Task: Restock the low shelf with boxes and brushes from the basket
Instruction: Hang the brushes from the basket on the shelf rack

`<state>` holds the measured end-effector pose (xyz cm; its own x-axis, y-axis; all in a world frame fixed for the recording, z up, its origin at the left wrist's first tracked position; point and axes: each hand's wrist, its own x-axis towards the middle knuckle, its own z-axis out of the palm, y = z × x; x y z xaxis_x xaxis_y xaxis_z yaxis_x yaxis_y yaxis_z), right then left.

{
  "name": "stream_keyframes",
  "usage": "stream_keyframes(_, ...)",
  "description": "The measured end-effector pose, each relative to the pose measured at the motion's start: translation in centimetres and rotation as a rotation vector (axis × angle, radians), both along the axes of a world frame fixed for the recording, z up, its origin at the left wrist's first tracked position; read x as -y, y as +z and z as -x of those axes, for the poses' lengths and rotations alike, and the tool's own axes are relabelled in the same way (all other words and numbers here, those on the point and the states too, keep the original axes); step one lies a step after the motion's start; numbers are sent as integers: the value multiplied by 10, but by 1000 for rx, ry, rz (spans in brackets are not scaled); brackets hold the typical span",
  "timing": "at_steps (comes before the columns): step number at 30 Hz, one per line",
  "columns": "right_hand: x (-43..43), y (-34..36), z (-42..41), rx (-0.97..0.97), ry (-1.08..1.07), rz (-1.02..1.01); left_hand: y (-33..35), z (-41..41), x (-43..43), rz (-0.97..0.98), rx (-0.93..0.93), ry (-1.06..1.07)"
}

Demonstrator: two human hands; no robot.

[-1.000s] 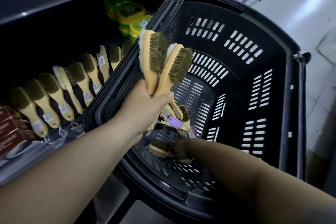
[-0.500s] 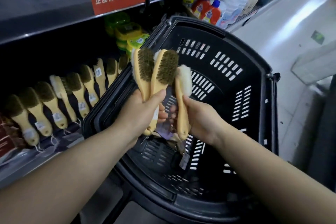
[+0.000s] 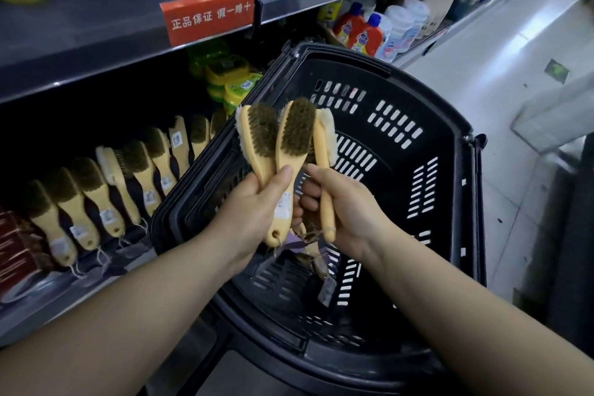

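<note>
There is one view only: a wide-angle camera worn on the person's head. It faces forward and steeply down along both forearms, so the left hand and right hand sit close, near the middle of the frame, right over the basket. The low shelf runs along the left side and the aisle floor along the right — straight edges bow toward the borders.

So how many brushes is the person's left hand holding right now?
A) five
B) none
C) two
C: the left hand grips two wooden brushes by their handles, bristle heads up, while the right hand holds a third brush beside them.
</note>
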<state>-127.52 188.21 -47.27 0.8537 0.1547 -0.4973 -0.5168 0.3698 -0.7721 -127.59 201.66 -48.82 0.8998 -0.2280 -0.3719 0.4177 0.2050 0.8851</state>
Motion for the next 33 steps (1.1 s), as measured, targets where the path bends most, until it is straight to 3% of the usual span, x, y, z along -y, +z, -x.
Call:
stream_keyframes(4, 4, -6, -1, -8, 59, 28, 4, -1, 0, 41, -38, 12)
stream_keyframes(8, 6, -15, 1, 105, 113, 288, 5, 1, -1, 59, -88, -41)
stream_keyframes(13, 7, -14, -1, 227, 256, 341, 9, -2, -8, 91, -84, -146)
stream_keyframes(18, 13, -20, -15, 305, 270, 343, 10, -9, -19, -45, -43, -118)
stream_keyframes(21, 17, -47, -31, 183, 197, 352, 14, -17, -25, -137, 28, -32)
stream_keyframes(22, 16, -60, -35, 116, 189, 416, 16, -19, -28, -150, 32, -9)
stream_keyframes(24, 13, -96, -39, 26, 328, 728, 18, -22, -35, -164, 17, 20)
stream_keyframes(26, 11, -137, -40, 14, 697, 1101, 19, -22, -40, -158, -13, 23)
stream_keyframes(29, 4, -190, -33, -42, 1137, 1363, 17, -19, -44, -162, -41, 11)
stream_keyframes(33, -1, -227, -25, 47, 1196, 1615, 15, -16, -45, -152, -48, 12)
